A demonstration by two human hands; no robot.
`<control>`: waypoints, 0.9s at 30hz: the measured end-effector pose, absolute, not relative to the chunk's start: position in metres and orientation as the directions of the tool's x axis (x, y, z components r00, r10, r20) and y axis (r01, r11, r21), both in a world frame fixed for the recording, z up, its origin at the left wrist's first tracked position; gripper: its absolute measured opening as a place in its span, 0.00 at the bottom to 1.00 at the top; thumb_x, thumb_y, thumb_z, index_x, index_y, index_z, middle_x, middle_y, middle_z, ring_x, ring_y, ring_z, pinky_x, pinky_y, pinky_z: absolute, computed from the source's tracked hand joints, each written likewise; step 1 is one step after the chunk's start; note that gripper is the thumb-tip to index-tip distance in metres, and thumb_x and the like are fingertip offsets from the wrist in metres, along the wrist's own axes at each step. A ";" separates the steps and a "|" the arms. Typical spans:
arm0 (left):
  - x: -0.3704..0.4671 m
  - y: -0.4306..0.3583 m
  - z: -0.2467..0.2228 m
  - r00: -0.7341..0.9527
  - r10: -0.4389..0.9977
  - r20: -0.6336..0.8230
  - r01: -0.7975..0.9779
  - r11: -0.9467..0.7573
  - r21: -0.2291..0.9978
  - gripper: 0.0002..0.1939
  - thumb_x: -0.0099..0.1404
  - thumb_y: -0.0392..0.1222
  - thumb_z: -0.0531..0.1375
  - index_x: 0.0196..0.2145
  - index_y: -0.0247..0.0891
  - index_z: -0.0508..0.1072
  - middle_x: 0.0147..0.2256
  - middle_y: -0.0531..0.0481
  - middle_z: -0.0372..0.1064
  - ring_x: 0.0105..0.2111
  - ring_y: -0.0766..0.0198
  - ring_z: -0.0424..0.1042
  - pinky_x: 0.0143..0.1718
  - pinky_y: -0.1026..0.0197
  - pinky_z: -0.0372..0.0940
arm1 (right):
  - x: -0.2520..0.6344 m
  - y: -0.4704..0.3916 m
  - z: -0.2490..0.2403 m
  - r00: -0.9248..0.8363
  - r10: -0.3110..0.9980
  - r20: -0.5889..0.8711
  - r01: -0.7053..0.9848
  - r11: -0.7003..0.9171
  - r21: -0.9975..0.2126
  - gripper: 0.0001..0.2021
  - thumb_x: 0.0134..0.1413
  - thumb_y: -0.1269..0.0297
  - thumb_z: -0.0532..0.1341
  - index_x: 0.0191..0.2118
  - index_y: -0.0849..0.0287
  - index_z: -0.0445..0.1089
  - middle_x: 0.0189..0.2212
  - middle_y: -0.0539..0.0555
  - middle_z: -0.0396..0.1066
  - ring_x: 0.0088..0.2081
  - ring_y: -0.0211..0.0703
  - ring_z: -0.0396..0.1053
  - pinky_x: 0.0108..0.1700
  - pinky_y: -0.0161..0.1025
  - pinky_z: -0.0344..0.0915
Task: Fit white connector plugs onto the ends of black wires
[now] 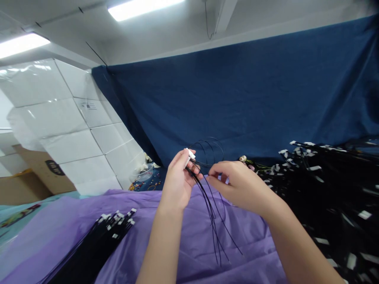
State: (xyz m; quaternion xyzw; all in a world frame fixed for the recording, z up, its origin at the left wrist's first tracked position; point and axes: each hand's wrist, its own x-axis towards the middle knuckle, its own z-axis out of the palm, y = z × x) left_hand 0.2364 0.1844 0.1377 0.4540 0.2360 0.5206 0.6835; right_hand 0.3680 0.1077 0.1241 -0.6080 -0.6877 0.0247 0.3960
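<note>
Raised over the purple cloth, my left hand (181, 177) is closed on a bunch of thin black cords (204, 193). White tags (190, 154) stick out between its thumb and fingers. The loose cord ends hang down over the cloth, and a few thin loops arch above, between the two hands. Just to the right, my right hand (233, 179) is pinched, thumb against forefinger, at a thin black cord that runs from the bunch. Its other fingers are curled, and the exact point of contact is too small to make out.
Purple cloth (148, 236) covers the surface. A tagged black cord bundle (91, 244) lies at left; a large pile (319, 205) lies at right, with small flowers (243, 159) beside it. White boxes (74, 152), a clear bowl (142, 172) and a blue curtain (237, 94) stand behind.
</note>
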 end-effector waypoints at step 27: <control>0.235 0.185 0.137 0.377 0.904 0.199 -0.446 -0.011 0.895 0.12 0.59 0.48 0.63 0.37 0.39 0.71 0.24 0.58 0.50 0.19 0.75 0.56 0.19 0.70 0.54 | 0.421 0.085 0.142 0.450 0.768 0.456 -0.111 0.555 -0.824 0.26 0.66 0.58 0.32 0.48 0.40 0.67 0.40 0.51 0.62 0.23 0.35 0.44 0.24 0.36 0.45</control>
